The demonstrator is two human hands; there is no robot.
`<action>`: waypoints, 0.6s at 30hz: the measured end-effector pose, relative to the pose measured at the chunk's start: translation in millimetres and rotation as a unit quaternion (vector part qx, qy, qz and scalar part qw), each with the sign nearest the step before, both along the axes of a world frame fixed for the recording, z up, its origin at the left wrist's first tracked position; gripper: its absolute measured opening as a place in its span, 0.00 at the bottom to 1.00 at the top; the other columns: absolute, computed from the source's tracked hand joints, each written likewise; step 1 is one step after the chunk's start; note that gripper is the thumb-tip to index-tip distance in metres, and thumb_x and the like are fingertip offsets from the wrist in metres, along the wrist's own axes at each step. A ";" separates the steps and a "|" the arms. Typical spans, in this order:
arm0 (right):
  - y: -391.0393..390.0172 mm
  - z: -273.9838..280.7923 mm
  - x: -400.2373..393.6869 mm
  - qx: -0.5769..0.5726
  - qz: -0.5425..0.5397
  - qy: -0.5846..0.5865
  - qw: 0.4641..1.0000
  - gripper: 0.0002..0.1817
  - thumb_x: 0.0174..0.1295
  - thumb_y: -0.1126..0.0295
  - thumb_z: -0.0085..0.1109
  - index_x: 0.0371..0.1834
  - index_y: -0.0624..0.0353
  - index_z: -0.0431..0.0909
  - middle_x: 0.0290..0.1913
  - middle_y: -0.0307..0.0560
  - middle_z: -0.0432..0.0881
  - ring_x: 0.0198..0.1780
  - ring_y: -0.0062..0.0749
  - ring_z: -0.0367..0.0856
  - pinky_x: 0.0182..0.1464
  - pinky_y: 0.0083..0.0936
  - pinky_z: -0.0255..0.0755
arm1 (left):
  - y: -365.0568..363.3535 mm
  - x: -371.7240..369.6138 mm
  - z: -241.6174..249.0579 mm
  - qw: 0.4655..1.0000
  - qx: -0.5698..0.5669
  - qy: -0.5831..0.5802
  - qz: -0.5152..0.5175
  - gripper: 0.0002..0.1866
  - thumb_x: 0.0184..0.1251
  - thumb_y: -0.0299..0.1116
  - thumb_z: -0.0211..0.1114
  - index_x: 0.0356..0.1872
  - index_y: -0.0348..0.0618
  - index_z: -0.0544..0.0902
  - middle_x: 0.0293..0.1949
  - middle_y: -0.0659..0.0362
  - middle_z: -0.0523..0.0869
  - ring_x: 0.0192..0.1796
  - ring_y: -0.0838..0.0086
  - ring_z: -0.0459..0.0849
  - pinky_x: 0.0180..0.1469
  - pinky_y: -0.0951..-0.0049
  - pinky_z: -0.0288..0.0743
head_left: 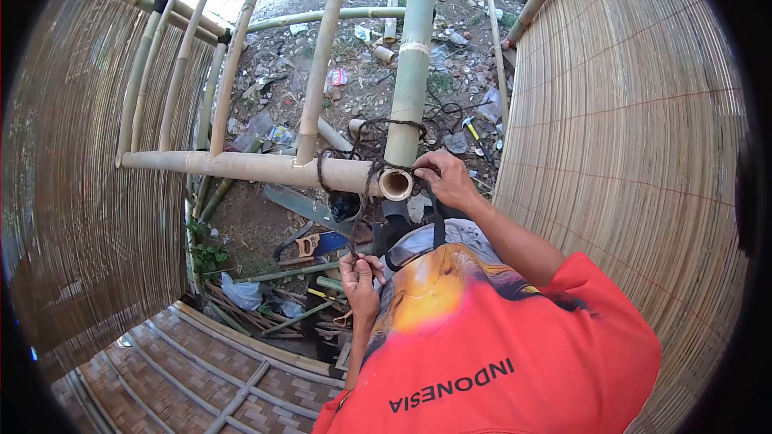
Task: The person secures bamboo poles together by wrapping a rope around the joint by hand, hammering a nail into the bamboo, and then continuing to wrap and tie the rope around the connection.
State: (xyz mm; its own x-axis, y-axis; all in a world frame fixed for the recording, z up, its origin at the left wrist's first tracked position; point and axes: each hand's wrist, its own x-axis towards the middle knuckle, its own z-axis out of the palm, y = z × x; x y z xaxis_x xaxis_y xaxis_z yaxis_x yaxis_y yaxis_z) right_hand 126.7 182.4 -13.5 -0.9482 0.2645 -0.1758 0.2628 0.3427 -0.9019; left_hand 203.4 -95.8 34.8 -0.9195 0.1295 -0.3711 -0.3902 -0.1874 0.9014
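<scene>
A dark fibre rope (pixel 355 229) wraps the joint where a horizontal bamboo pole (pixel 265 169) meets a thick green bamboo post (pixel 408 80). The horizontal pole's hollow end (pixel 396 184) faces me. Below the joint, my left hand (pixel 361 280) is closed, its fingers pinching the rope's hanging part. My right hand (pixel 447 178) is at the right side of the joint, thumb and finger pinched on the rope against the bamboo. Loose loops of rope hang over the pole and behind the post.
Woven bamboo screens stand at left (pixel 88 161) and right (pixel 611 112). On the littered ground lie a hand saw (pixel 322 245), a hammer (pixel 471 128), plastic bags (pixel 242 292) and bamboo offcuts. Thinner bamboo bars (pixel 326 56) rise from the pole. A woven bamboo platform (pixel 201 378) is at lower left.
</scene>
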 end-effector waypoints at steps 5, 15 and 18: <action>-11.2 11.8 -12.3 0.057 0.035 0.108 0.992 0.09 0.63 0.71 0.71 0.46 0.58 0.88 0.41 0.52 0.83 0.45 0.48 0.85 0.51 0.39 0.78 | -0.2 -22.8 9.3 0.995 -0.030 0.041 0.086 0.09 0.87 0.38 0.53 0.54 0.43 0.71 0.40 0.51 0.88 0.29 0.78 0.79 0.35 0.78 0.75; -15.7 6.2 -24.3 0.159 0.108 0.105 0.976 0.07 0.62 0.74 0.68 0.42 0.61 0.82 0.40 0.52 0.81 0.46 0.52 0.81 0.52 0.43 0.75 | 19.3 -92.9 -32.3 0.988 -0.098 0.014 0.118 0.10 0.86 0.37 0.55 0.56 0.43 0.71 0.43 0.54 0.89 0.28 0.80 0.82 0.32 0.79 0.74; -7.8 5.4 -13.4 0.128 0.113 0.123 0.978 0.08 0.62 0.75 0.68 0.43 0.60 0.82 0.40 0.52 0.81 0.47 0.52 0.80 0.53 0.43 0.74 | 19.6 -79.4 -54.5 0.990 -0.098 0.006 0.103 0.10 0.85 0.36 0.56 0.56 0.43 0.72 0.45 0.55 0.89 0.30 0.80 0.83 0.33 0.79 0.75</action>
